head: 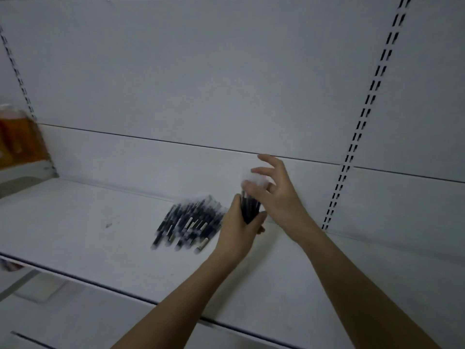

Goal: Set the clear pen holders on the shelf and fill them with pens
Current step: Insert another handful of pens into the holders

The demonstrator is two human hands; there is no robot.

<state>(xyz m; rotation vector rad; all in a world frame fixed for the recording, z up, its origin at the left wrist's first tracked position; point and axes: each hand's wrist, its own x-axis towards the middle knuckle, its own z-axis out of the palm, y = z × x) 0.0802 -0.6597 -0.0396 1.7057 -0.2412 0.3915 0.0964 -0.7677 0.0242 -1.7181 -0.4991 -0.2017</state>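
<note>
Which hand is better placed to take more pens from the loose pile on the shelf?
Probably the right hand: its fingers are spread and hold nothing firmly. The left hand is nearer the pile, but already grips a bundle of pens.

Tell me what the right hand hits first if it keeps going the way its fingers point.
Probably the white back panel. The right hand points up and left, its fingers over the clear caps of the pens in the left hand; nothing else shows beyond them, though depth is unclear.
</note>
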